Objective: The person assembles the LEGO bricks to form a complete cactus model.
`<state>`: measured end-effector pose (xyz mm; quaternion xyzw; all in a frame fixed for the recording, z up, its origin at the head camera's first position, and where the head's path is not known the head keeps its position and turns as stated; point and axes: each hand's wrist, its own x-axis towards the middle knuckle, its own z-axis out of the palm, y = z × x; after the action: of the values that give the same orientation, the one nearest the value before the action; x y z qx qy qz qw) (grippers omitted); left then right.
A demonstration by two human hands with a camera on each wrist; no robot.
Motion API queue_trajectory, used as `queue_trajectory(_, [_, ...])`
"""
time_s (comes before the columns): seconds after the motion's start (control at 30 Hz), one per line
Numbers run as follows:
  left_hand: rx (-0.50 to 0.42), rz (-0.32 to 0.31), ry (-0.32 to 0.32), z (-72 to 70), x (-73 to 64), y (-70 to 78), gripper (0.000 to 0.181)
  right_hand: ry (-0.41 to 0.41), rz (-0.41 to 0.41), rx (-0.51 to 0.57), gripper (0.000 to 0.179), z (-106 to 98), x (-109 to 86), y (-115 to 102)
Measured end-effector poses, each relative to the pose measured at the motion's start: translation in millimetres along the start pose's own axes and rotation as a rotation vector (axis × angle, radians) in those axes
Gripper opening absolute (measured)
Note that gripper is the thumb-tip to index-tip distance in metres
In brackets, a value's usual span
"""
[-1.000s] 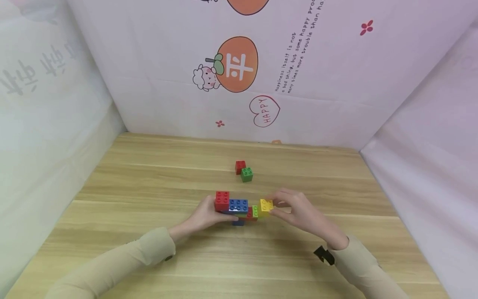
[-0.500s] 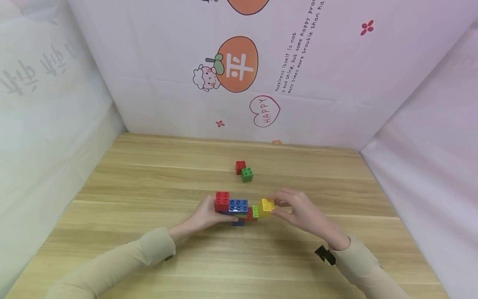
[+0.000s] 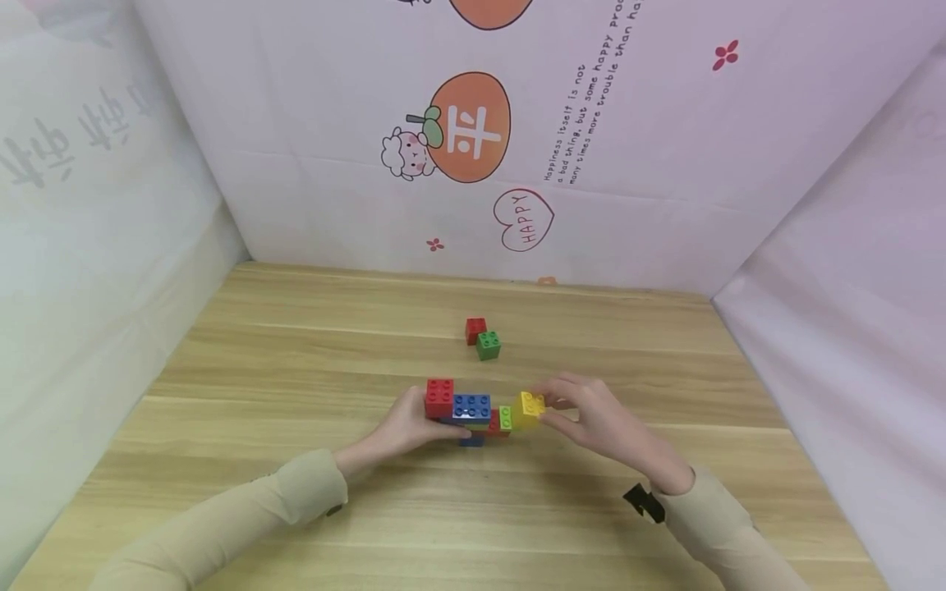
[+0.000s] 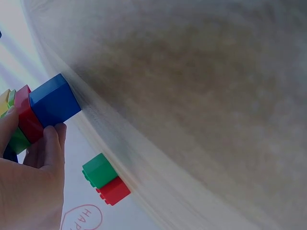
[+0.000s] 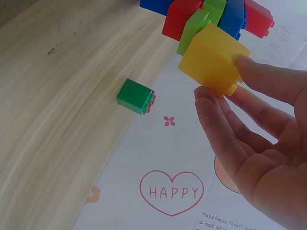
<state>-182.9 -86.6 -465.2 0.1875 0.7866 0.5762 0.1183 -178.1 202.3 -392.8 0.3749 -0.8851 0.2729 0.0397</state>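
Toy building bricks joined into one piece sit in my left hand (image 3: 406, 427), whose thumb lies along the near side and whose fingers wrap behind. On top are a red brick (image 3: 439, 398) and a blue brick (image 3: 471, 407). Lower down, a lime-green brick (image 3: 506, 418) stands on a red one at the right end, and a blue brick (image 4: 55, 100) forms the bottom. My right hand (image 3: 591, 414) pinches a yellow brick (image 5: 208, 57) between thumb and fingertips. That brick is slightly tilted, right beside the lime-green one.
Farther back on the wooden table (image 3: 332, 328) a green brick (image 3: 489, 345) and a red brick (image 3: 476, 330) stand close together. White printed cloth (image 3: 310, 164) rises behind the table and along both sides.
The yellow brick has shifted slightly right and tilted in my right hand's pinch. My left hand and the joined bricks have stayed in place.
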Motion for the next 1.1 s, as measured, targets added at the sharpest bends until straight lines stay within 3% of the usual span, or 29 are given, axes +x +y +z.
queue_trajectory(0.33, [0.000, -0.002, -0.002, 0.8, 0.6, -0.6, 0.049, -0.040, 0.017, -0.018, 0.027, -4.2, 2.6, -3.5])
queue_trajectory(0.77, [-0.002, -0.012, -0.004, 1.3, 0.5, 0.7, 0.048, 0.011, 0.004, -0.017, 0.028, 2.4, 1.4, -5.2])
queue_trajectory(1.1, [-0.005, -0.009, -0.003, -0.1, 0.4, 0.7, 0.047, -0.014, 0.028, -0.008, 0.027, 1.6, 4.4, -7.8])
